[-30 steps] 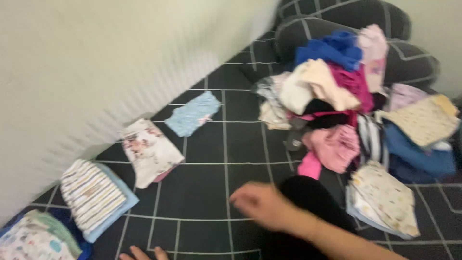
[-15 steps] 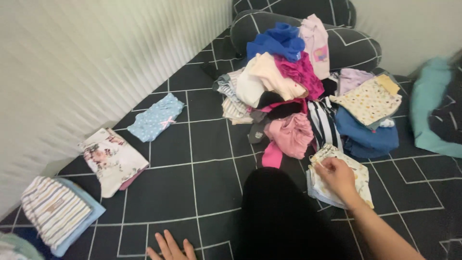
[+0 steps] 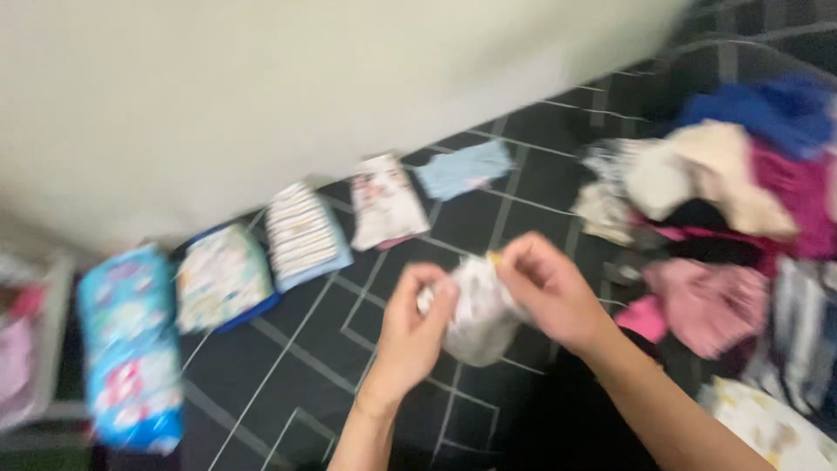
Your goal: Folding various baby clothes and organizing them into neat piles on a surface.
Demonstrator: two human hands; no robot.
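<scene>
The left hand [image 3: 417, 327] and the right hand [image 3: 549, 292] both grasp a small pale printed garment [image 3: 478, 310], each pinching one upper edge, so it hangs between them above the dark bed sheet [image 3: 349, 349] with thin white lines. The picture is blurred, so the print is not clear. Beyond the hands, along the pale wall [image 3: 305, 78], folded pieces lie in a row: a light blue one [image 3: 465, 170], a white floral one [image 3: 385, 201], a striped stack [image 3: 303, 234], a patterned stack [image 3: 222, 275] and a blue printed package [image 3: 129, 344]. To the right is an unfolded clothes pile [image 3: 732, 201] with pink, cream, blue and magenta pieces.
</scene>
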